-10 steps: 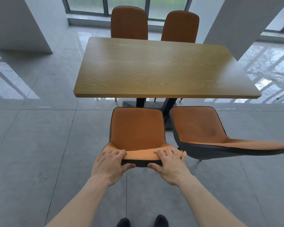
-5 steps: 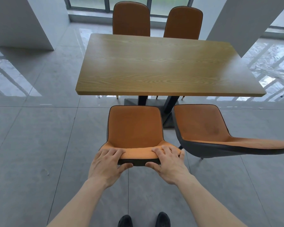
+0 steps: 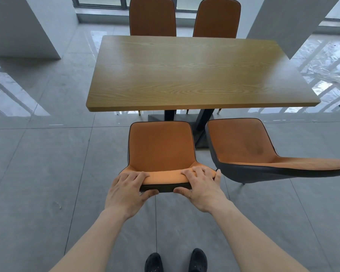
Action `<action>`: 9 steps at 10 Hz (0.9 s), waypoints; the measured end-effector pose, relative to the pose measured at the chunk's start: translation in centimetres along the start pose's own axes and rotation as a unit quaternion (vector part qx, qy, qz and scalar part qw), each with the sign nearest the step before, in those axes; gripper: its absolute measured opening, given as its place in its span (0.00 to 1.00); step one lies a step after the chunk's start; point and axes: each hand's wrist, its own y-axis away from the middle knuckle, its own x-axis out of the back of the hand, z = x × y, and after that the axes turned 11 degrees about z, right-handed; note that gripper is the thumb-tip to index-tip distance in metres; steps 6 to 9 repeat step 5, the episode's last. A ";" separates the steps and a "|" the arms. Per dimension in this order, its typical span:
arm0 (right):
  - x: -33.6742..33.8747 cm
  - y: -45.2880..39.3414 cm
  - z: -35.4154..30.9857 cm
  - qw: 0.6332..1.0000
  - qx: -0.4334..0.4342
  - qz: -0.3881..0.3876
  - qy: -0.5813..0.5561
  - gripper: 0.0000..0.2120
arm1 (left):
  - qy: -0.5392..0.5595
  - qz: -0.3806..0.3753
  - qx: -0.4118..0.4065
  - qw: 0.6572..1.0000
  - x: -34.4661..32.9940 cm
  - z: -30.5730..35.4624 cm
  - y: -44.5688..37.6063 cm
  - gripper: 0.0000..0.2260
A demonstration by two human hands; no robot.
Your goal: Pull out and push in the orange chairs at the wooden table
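The wooden table point(image 3: 194, 75) stands ahead of me. An orange chair point(image 3: 160, 146) with a dark shell sits just short of the table's near edge, its seat facing the table. My left hand point(image 3: 126, 190) and my right hand point(image 3: 201, 186) both grip the top of its backrest, fingers over the front and thumbs behind. A second orange chair point(image 3: 243, 144) stands to its right, turned sideways and touching or nearly touching it. Two more orange chairs point(image 3: 152, 16) point(image 3: 217, 17) stand tucked in at the far side.
White pillars rise at the left point(image 3: 24, 26) and the right point(image 3: 294, 22). The table's black base point(image 3: 171, 116) shows under the near edge. Grey floor tiles surround everything, and my black shoes point(image 3: 177, 260) are directly below the held chair. Windows run along the back.
The held chair and both hands have shifted forward a little toward the table, narrowing the gap between the seat and the table's edge. My grip is unchanged.
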 end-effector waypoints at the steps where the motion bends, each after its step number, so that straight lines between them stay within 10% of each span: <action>1: 0.4 0.1 0.0 1.000 0.001 -0.001 0.007 0.37 | 0.006 -0.015 0.002 1.000 0.0 0.0 -0.2 0.33; 9: 5.1 3.3 -0.7 1.000 0.000 -0.003 -0.005 0.42 | 0.001 -0.012 -0.020 1.000 3.7 2.8 0.3 0.41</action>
